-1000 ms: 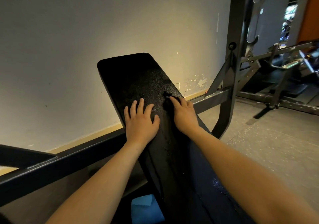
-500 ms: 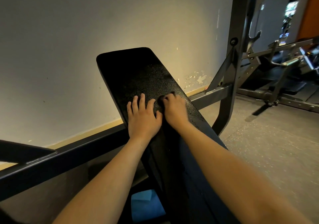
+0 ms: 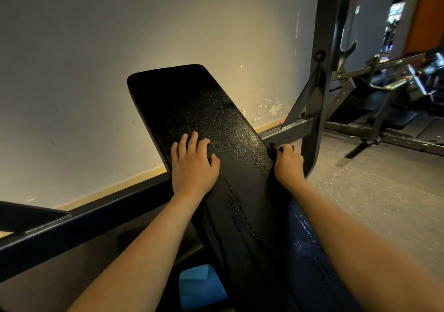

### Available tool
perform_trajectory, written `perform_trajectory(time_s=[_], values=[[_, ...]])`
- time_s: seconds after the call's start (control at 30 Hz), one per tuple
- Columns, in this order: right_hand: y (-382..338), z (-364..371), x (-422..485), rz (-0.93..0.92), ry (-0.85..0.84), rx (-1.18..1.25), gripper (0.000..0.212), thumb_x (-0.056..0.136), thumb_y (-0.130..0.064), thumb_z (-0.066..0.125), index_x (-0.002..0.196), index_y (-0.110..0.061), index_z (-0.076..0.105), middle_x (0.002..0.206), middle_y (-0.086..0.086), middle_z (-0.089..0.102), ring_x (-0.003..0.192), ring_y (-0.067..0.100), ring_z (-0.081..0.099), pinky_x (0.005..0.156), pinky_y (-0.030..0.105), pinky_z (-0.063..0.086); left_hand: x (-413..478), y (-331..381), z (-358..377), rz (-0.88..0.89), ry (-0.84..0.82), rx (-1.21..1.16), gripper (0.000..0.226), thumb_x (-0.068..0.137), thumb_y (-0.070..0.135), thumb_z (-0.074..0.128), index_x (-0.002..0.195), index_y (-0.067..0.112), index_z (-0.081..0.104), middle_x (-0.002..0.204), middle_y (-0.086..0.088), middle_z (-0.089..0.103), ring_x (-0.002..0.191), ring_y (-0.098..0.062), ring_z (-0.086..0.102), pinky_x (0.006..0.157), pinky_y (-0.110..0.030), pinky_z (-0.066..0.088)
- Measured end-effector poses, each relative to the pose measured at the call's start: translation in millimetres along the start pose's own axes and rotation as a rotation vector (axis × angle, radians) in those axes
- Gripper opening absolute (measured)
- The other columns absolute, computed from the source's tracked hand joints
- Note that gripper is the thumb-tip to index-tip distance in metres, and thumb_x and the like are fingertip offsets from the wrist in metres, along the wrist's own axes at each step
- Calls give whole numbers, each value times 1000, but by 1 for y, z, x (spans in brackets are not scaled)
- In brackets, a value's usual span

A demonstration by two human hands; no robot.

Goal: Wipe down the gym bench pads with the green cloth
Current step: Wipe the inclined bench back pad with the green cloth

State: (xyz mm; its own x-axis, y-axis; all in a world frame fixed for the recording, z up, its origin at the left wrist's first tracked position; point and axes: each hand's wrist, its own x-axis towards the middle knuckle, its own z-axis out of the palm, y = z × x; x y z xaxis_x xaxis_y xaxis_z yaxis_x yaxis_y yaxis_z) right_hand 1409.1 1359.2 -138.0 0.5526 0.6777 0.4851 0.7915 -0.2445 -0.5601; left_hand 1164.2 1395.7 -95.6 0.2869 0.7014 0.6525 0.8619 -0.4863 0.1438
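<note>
The black bench pad (image 3: 204,110) slopes up toward the wall, and wet streaks run down its lower part. My left hand (image 3: 193,165) lies flat on the pad's left side with its fingers spread. At the pad's right edge, my right hand (image 3: 287,164) is curled over a small wad of cloth (image 3: 273,147). Only dark bits of the cloth show past the fingertips, so its colour cannot be made out in this light.
A dark steel rack upright (image 3: 319,76) and crossbar (image 3: 288,132) stand just right of the pad. A frame beam (image 3: 72,225) runs along the wall at left. A blue object (image 3: 201,284) lies under the bench. More gym machines (image 3: 396,90) stand at the far right on the grey floor.
My right hand has slid with the cloth from the middle of the pad out to its right edge. My left hand has stayed flat in about the same place.
</note>
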Motion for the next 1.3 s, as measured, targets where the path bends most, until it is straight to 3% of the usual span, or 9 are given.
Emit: perform_trajectory(time_s=[0.17,0.3,0.43,0.53,0.67,0.8,0.9,1.13,1.3], values=[[-23,0,-10,-25,13,-8,23,95,-7,47,118,-2,50,118,21,50,104,38,46,77,34,26,-2,3,1,-1,-5,20,50,99,40,41,147,25,45,162,-7,30,153,-27,14,125,-49,6],[-68,12,-20,-256,-24,12,29,93,-7,47,122,-5,53,116,20,50,102,37,45,81,39,31,-3,4,1,1,0,6,49,98,39,43,145,24,47,161,-7,32,152,-27,16,125,-49,7],[-116,18,-28,-398,-116,63,31,97,-20,39,121,-11,56,118,16,53,106,37,46,87,42,32,-6,3,-1,18,1,0,49,99,40,44,145,24,48,160,-4,34,152,-25,18,125,-48,9],[-111,10,-36,-413,-156,67,37,100,-22,41,137,-22,47,129,11,46,115,32,38,93,42,30,-7,-1,-6,12,-1,-83,50,96,36,46,144,23,51,159,-3,37,151,-22,20,125,-45,9],[-70,-4,-32,-282,-104,-26,46,101,-20,41,146,-27,38,142,11,38,120,35,35,99,45,30,-15,-8,-8,-84,87,-192,52,88,35,47,138,23,57,158,-4,37,150,-27,19,123,-50,13],[-34,-11,-34,33,-16,-38,50,97,-13,44,146,-19,36,139,17,37,118,37,35,99,43,31,-33,-12,-4,-273,71,-351,58,93,38,56,149,32,40,168,-2,2,153,-28,-5,123,-55,10],[-46,-7,-44,116,32,4,47,93,-9,46,139,-15,41,134,16,39,116,37,34,99,44,30,-39,-9,-7,-413,23,-664,70,94,36,62,154,34,26,166,3,-17,154,-27,-9,121,-45,15],[-120,8,-59,-248,-64,79,47,98,-15,44,144,-14,44,143,17,39,121,40,34,100,45,31,-42,-9,-9,-482,41,-839,93,92,32,68,160,32,4,166,-2,8,152,-22,16,110,-27,23],[-117,8,-54,-561,-197,40,48,100,-15,43,147,-22,43,147,10,38,120,35,34,102,41,30,-45,-22,-12,-470,-18,-888,101,90,36,73,160,31,0,163,-1,19,150,-19,22,118,-35,27]])
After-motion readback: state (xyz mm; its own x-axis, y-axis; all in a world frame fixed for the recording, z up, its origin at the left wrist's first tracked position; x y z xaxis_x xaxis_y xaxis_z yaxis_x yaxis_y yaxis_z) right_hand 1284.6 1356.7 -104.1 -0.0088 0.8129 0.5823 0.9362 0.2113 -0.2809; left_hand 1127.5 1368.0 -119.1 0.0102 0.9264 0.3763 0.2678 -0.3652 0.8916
